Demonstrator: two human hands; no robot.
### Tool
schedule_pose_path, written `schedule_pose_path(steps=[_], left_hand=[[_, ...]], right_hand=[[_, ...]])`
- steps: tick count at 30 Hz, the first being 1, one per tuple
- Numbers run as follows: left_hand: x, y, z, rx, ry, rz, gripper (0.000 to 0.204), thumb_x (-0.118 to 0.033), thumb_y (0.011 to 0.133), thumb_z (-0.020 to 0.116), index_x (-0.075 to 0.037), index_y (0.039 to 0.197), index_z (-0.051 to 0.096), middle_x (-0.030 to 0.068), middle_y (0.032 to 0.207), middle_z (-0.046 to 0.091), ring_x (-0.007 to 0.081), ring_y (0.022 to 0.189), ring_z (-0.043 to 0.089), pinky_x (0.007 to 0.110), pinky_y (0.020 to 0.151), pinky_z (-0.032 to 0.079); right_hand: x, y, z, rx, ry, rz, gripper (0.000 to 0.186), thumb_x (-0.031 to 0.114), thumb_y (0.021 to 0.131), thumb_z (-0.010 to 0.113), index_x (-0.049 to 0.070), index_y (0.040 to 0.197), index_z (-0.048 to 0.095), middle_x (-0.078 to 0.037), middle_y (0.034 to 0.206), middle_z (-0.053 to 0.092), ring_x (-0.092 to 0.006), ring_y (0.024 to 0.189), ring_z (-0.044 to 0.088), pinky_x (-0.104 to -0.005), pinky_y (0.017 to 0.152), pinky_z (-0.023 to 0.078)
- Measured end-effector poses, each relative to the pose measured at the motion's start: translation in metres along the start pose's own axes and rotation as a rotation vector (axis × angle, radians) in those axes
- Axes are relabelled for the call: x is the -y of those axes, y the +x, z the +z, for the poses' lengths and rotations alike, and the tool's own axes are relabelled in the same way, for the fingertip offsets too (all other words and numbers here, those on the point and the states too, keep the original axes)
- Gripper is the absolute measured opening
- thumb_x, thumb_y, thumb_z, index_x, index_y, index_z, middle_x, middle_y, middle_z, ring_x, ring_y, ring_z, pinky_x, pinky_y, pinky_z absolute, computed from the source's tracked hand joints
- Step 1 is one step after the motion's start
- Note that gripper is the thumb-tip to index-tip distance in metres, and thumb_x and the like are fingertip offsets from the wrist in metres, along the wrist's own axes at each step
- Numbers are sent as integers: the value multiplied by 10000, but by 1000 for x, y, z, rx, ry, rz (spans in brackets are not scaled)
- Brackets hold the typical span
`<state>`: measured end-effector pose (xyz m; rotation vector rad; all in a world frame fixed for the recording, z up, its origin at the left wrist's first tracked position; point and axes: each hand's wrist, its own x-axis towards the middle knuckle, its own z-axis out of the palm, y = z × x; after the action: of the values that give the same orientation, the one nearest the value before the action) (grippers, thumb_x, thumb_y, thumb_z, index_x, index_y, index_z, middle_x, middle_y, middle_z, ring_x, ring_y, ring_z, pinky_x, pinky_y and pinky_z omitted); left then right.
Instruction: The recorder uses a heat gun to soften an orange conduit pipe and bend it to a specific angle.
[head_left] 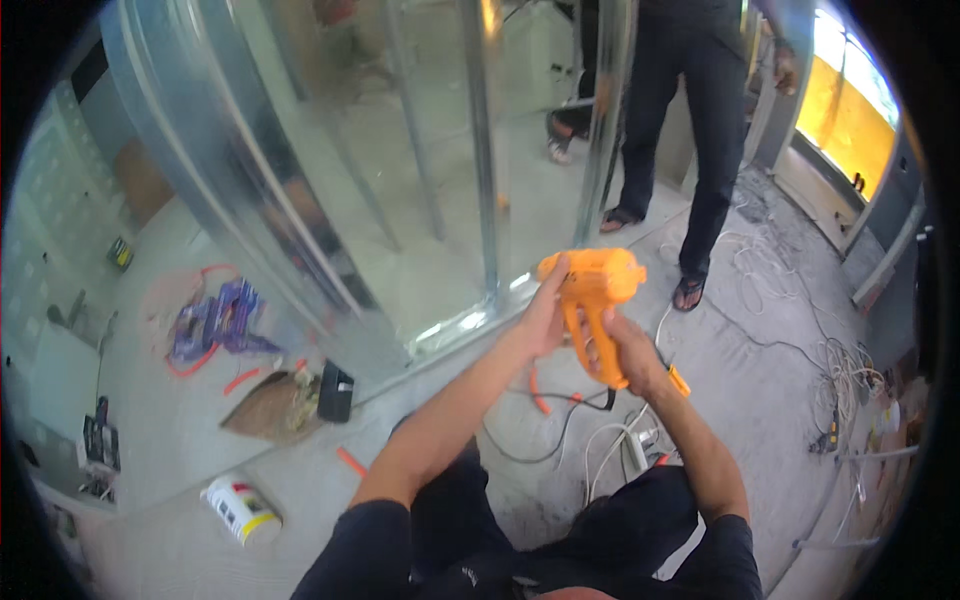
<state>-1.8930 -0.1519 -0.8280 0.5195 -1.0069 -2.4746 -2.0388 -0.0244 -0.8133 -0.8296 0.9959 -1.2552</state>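
Both hands are on an orange pistol-shaped power tool (pixel 598 277), held out in front of me above the floor. My left hand (pixel 543 318) grips the side of its body, fingers partly hidden behind it. My right hand (pixel 630 348) is closed around the handle. A black cord (pixel 609 402) hangs from the handle's lower end and trails onto the floor. Just beyond the tool stands a metal stud frame (pixel 485 170). Close by my right forearm lies a small yellow-orange object (pixel 679 380), its kind unclear.
A white power strip (pixel 637 452) and cables lie between my legs. Someone in dark trousers (pixel 712 130) stands ahead right, near tangled cables (pixel 755 265). Leftward are a dustpan (pixel 268 405), purple packaging (pixel 225 318), orange tube pieces (pixel 352 462) and a white-yellow tub (pixel 240 510).
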Motion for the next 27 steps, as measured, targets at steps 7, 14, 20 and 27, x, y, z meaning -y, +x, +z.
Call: schedule_pose_path(steps=[7,14,20,27], left_hand=[[-27,-58,-82,-166,1104,-112,848,-723,892,639,-87,1444,540,119,1323,623,258,1156,596,420,1023,454],[62,-260,-225,-697,821,-163,684,-515,974,672,-25,1435,549,97,1284,646,196,1107,614,353,984,483],[156,-357,-228,-1069,650,-226,476,-374,988,699,5,1276,667,96,1136,714,212,982,667,355,890,530],[147,-345,-274,-1190,840,-13,286,-223,969,709,40,1081,708,100,957,737,157,873,651,340,768,521]], right_hand=[[-3,-13,-43,-108,-88,107,367,434,1039,571,95,1176,600,21,839,584,-97,679,571,-256,589,484],[-8,-11,-38,-76,27,182,394,352,1060,539,10,1252,581,-45,888,611,-131,742,585,-256,707,505],[-14,-13,-47,-30,-44,214,383,336,1057,535,-2,1229,589,-56,884,610,-131,736,582,-249,691,494],[-32,9,-32,-34,-96,266,407,398,1021,596,10,1138,625,-8,847,599,-82,681,550,-228,589,451]])
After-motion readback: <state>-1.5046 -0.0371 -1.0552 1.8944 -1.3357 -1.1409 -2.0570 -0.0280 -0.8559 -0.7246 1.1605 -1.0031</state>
